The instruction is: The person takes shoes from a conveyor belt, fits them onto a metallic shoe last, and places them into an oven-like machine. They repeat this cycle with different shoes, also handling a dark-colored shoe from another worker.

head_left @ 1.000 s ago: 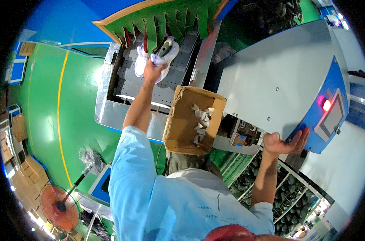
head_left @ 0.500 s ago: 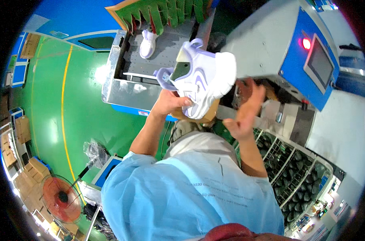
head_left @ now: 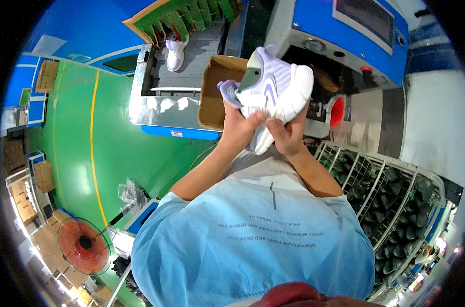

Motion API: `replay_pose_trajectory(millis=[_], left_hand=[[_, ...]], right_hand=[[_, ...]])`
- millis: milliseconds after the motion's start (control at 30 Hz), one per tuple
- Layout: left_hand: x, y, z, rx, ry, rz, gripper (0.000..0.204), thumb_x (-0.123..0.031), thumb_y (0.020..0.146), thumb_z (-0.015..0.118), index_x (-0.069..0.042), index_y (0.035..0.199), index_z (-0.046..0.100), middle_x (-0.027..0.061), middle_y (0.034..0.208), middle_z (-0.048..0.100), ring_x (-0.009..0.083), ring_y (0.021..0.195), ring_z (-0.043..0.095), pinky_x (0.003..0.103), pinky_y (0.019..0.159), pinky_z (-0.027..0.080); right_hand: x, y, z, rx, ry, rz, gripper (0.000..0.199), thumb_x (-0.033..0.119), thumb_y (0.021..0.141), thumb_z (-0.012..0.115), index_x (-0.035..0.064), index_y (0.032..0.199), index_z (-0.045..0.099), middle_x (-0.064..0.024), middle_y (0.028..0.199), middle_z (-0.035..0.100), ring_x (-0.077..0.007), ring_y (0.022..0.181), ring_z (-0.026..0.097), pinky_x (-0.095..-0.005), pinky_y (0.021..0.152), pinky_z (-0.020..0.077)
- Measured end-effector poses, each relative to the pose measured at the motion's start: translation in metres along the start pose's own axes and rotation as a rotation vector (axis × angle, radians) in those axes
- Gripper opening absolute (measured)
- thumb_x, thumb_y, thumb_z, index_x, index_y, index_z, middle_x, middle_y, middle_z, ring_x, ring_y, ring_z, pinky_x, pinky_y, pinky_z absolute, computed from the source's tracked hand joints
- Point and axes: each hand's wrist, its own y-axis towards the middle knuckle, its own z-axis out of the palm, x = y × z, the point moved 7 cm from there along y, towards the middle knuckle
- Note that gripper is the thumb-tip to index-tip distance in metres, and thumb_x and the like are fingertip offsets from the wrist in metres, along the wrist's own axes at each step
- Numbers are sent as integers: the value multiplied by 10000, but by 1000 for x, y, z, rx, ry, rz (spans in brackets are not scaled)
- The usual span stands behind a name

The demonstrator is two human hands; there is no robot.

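- Step in hand, as judged: worker handling one white/lilac shoe (head_left: 278, 89) w/ both hands; shoe held up, ctr of frame, slightly R.
- L hand (head_left: 237, 125) clamped on shoe's near L side; R hand (head_left: 290, 134) on near R side. Thumbs close tog. at ctr; some fingers hidden behind shoe, exact grip there can't tell.
- Shoe tilted: opening to upper L, sole to R. Dk green surface shows in opening; lining or insert, can't tell.
- Next move prob. calls for firm two-sided hold, thumbs free to press or shift, tongue & heel loop kept clear.
- Second shoe (head_left: 175, 56), upper L of ctr, on grey perforated bed (head_left: 191, 74) nr green strip curtain (head_left: 191, 20); no hand on it.
- Cardboard box (head_left: 208, 120) just L of held shoe, partly behind it. Blue/grey machine (head_left: 391, 61) upper R, red button (head_left: 366, 70) on it.
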Motion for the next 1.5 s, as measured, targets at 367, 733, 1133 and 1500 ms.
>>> replay_pose_trajectory(millis=[367, 733, 1133, 1500], left_hand=[[24, -41, 98, 333, 931, 486, 181, -173, 966, 597, -12, 1033, 548, 213, 1013, 582, 422, 855, 625, 519, 656, 520], [51, -60, 93, 520, 348, -606, 274, -194, 981, 519, 49, 1075, 605, 191, 843, 692, 261, 800, 727, 388, 723, 560], [16, -62, 88, 601, 1490, 240, 575, -102, 872, 595, 213, 1318, 413, 213, 880, 680, 324, 681, 713, 401, 582, 585], [51, -58, 89, 630, 1249, 196, 812, -98, 810, 643, 230, 1424, 224, 351, 1015, 636, 451, 820, 696, 465, 721, 596]], right_hand=[[75, -50, -101, -36, -863, 240, 1101, 211, 722, 855, -57, 1573, 210, -299, 1322, 588, -404, 1170, 641, -420, 987, 521], [75, -65, -101, 82, -924, 197, 1017, 257, 720, 822, -27, 1548, 303, -280, 1139, 643, -417, 947, 708, -451, 744, 595], [25, -51, -88, 102, -704, 683, 1004, 258, 734, 767, -70, 1552, 287, -318, 1361, 587, -361, 1252, 611, -380, 1044, 463], [5, -67, -101, -82, -665, 845, 1074, 296, 714, 790, -99, 1550, 244, -352, 1270, 626, -414, 1142, 669, -397, 970, 524]])
